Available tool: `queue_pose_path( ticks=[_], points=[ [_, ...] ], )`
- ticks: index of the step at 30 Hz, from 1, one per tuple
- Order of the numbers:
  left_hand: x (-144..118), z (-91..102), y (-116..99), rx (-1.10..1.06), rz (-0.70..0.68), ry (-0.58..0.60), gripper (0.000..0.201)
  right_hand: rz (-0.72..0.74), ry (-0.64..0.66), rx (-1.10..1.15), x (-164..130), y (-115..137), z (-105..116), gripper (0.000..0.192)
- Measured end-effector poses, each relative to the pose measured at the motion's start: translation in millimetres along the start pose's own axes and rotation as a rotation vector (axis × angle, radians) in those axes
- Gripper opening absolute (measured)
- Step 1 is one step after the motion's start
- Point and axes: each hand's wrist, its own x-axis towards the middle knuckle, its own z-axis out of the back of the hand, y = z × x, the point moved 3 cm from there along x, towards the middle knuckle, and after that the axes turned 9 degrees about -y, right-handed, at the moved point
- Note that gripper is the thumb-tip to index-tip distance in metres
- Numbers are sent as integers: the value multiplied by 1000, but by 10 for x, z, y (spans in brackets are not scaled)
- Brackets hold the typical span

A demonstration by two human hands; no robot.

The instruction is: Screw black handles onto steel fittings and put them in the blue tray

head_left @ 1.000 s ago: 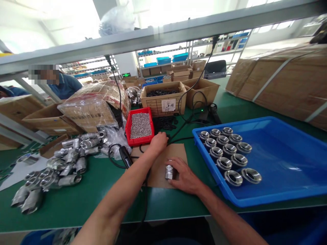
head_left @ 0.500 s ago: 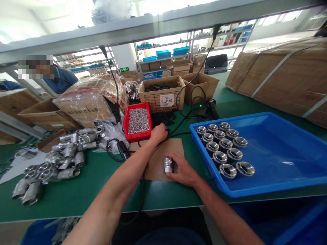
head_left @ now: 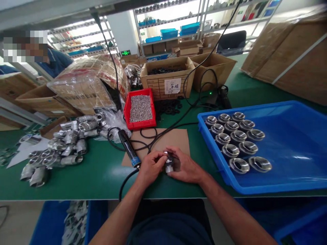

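Note:
My right hand is closed round a small silvery metal pipe fitting, which it holds upright just over the front edge of a brown cardboard sheet. My left hand meets it from the other side, thumb and fingers pinched at the fitting's top. A small black part shows there against the metal, largely covered by the fingers. Left of that hand lies a black electric screwdriver with a blue collar and a cable.
A red bin of tiny metal pieces stands ahead, beside loose black parts. At right, a blue tray carries rows of metal fittings. Metal valve bodies are heaped at left. Cables cross the bench. A person is at far left.
My left hand has come back from the loose black parts to the fitting, bringing a small black part. My right hand still holds the fitting. The camera view has tipped downward.

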Motion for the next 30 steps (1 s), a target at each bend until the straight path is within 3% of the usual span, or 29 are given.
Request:
queue_pose_path(
  ticks=[7, 11, 14, 19, 22, 24, 26, 28, 30],
  points=[
    [-85, 46, 46, 2, -34, -102, 26, 6, -9, -27, 5, 14, -8, 88],
    [-150, 105, -32, 69, -198, -47, 40, 18, -12, -51, 10, 21, -5, 87],
    [-143, 100, -29, 98, -274, -9, 37, 5, -16, -52, 18, -3, -14, 87],
    [-79, 85, 59, 38, -230, -13, 30, -23, 3, -47, 2, -35, -15, 90],
    [-65, 95, 89, 13, -189, 2, 31, -20, 49, -42, 29, 72, 30, 96],
    [-61, 101, 96, -5, -172, 22, 31, 16, 16, -51, 144, 222, 93, 89],
    [-58, 101, 101, -30, -155, 39, 32, 87, -124, -115, 376, 397, 170, 67],
    [-55, 97, 110, -54, -134, 41, 34, 181, -261, -249, 715, 550, 204, 46],
    [-54, 93, 120, -67, -114, 29, 35, 270, -278, -408, 1131, 641, 151, 33]
  ],
)
